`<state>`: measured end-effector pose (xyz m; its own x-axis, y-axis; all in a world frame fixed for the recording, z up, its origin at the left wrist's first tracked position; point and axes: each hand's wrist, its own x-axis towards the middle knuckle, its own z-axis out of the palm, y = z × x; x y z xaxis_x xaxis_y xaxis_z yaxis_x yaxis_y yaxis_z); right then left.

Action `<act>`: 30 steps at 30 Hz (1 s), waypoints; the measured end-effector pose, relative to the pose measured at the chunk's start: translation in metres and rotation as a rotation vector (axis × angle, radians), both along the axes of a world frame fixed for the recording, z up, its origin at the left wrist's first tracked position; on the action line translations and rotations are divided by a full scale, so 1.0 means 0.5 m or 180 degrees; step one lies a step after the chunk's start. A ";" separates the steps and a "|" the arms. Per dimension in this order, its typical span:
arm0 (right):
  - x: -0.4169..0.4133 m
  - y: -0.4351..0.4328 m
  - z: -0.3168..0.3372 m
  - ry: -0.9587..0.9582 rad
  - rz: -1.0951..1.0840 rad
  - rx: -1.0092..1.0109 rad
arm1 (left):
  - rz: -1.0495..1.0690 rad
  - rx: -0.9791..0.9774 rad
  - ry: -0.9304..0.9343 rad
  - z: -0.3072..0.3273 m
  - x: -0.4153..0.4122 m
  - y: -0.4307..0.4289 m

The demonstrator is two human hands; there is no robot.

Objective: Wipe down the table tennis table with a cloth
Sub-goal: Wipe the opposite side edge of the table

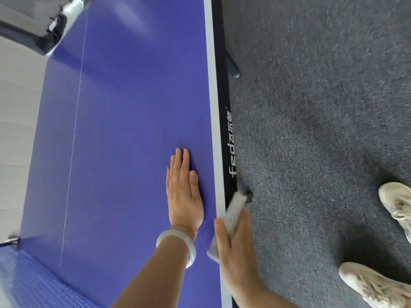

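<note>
The table tennis table (124, 121) has a blue top, a white stripe along its right edge and a black side rail with lettering. My left hand (183, 192) lies flat on the blue top near that edge, fingers straight and together, with a pale bangle on the wrist. My right hand (235, 245) grips a grey-white cloth (233, 210) and holds it against the table's edge and side rail. My fingers hide part of the cloth.
Grey carpet (311, 107) covers the floor to the right of the table. Two light sneakers (398, 205) stand on it at the lower right. The net (29, 281) runs across the lower left. A table leg (232, 65) shows under the rail.
</note>
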<state>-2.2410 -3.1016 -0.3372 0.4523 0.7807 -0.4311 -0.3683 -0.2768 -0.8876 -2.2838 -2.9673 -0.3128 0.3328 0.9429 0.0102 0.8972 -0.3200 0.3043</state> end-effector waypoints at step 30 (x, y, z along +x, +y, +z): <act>0.265 0.385 -0.002 -0.0103 0.0562 -0.0129 | 0.0223 0.0047 0.0415 0.065 0.071 0.075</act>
<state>-2.1087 -2.9093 -0.3384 0.3240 0.8315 -0.4512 -0.2821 -0.3703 -0.8850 -2.2482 -2.9300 -0.2803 0.2657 0.9640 -0.0147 0.9491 -0.2588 0.1795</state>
